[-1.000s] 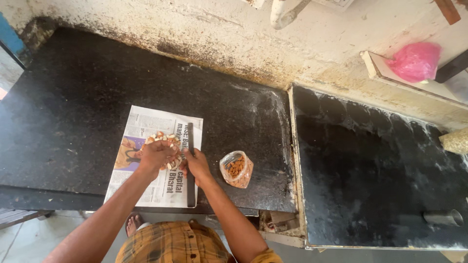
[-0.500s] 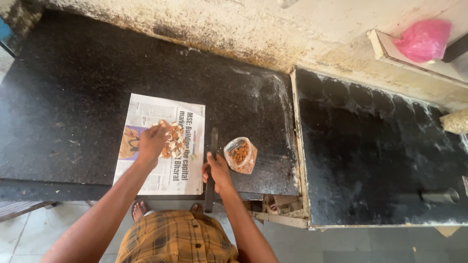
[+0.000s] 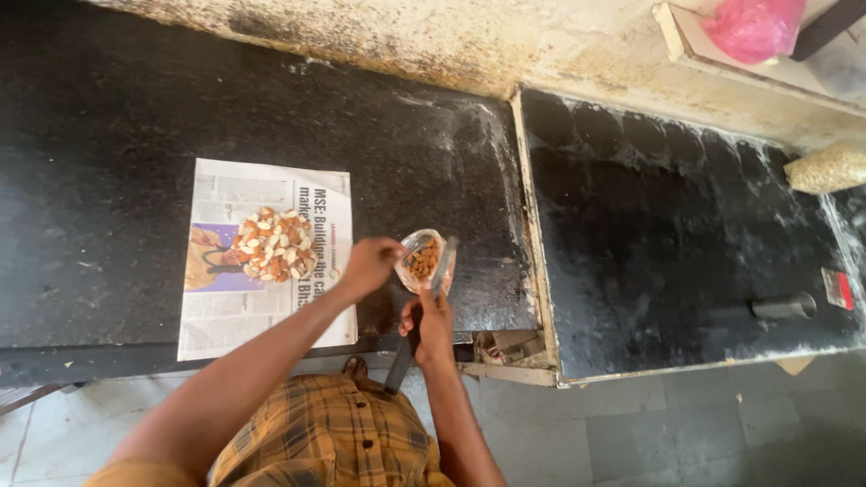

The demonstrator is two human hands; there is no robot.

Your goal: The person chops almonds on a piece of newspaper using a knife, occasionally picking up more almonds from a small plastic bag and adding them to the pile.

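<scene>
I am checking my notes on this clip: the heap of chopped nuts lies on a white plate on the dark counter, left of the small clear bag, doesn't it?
Not quite. In the head view the heap of chopped nuts lies on a spread newspaper, not a white plate. The rest holds: it is on the dark counter, left of the small clear bag.

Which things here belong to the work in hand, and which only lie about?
In use: left hand at clear plastic bag of nuts; right hand holding dark knife; chopped nut pile; newspaper sheet.
Lying about: pink plastic bag; pale grain sack.
</scene>
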